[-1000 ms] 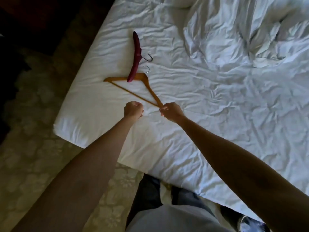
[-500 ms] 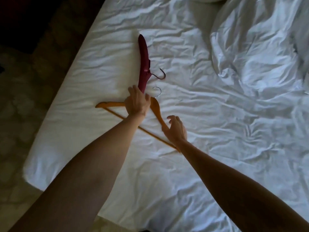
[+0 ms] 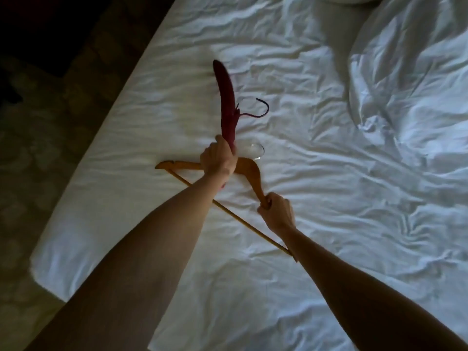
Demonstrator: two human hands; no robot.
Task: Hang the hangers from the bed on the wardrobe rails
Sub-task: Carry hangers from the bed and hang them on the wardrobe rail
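Filling the left edge of the frame, a dim patterned carpet (image 3: 30, 193) ran from a nearly black upper left corner down to the lower left, giving open floor all along that side of the bed (image 3: 121, 224). The mattress edge slanted from the top centre down to a rounded corner at the lower left, and its white, creased sheet covered most of the picture. Left of centre, the left hand (image 3: 219, 160) was curled tight around the lower end of a dark red padded hanger (image 3: 225, 97), which rose toward the upper middle with its dark hook (image 3: 258, 110) curving out to the right. Just beneath that hand lay a wooden hanger (image 3: 249, 171), flat on the sheet, its left tip pointing toward the mattress edge and its thin bar slanting down to the right under the left forearm. Its metal hook (image 3: 255, 149) showed faintly, blurred, just right of the left hand. Right of centre, the right hand (image 3: 277, 214) gripped the wooden hanger's right arm, fingers wrapped around it. Further right the sheet lay bare and wrinkled, with free room around both hands. At the upper right a bunched white duvet (image 3: 410, 72) was heaped, well apart from the hangers.
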